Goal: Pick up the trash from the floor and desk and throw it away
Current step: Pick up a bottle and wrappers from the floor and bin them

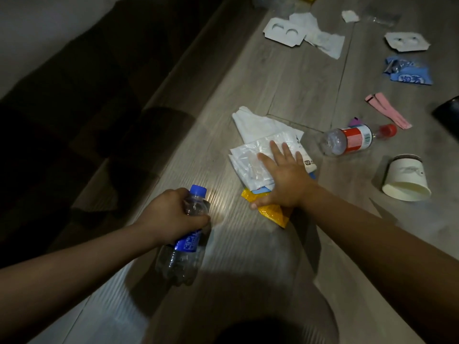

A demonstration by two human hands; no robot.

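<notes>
My left hand (171,216) grips an empty clear bottle with a blue cap and blue label (185,244), held above the wood floor. My right hand (283,177) lies flat, fingers spread, on a pile of white plastic bags and wrappers (250,145). Its thumb touches a yellow wrapper (270,212) sticking out from under the pile. A second clear bottle with a red label and red cap (355,140) lies on its side to the right of the pile.
A white paper cup (404,180) lies tipped over at the right. Farther off lie pink paper strips (387,109), a blue wrapper (407,72), two white cardboard inserts (283,31) (406,42) and torn white paper (323,39). A dark sofa (74,108) runs along the left.
</notes>
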